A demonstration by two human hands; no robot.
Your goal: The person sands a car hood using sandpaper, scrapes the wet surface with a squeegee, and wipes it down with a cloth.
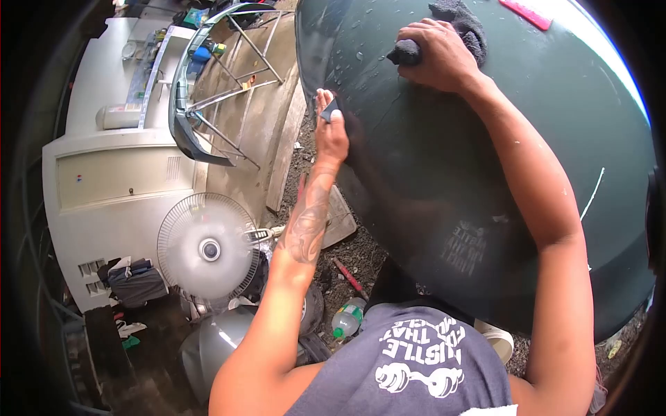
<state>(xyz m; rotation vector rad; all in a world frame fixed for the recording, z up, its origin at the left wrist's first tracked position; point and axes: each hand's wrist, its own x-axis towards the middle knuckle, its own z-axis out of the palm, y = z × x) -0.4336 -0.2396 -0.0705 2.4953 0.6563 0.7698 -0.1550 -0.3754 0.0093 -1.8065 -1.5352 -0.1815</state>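
A wet, dark green car panel [444, 159] with water drops on it fills the right half of the head view. My right hand [444, 59] is closed around a bunched dark grey cloth [463, 28], pressed to the panel's upper part; one end of the cloth sticks out by my fingers. Beside the panel's left edge, my left hand [331, 132] pinches a small dark flat piece [329, 111] under the thumb; its kind cannot be made out. Further up the panel lies a flat pinkish-red tool [526, 12], partly cut off by the view's edge.
A running fan [209, 249] stands at the left, near a white cabinet [125, 177]. A car bumper [182, 90] rests on a metal frame [250, 90] behind. On the gravel lie a plastic bottle [348, 317] and a red stick [349, 276].
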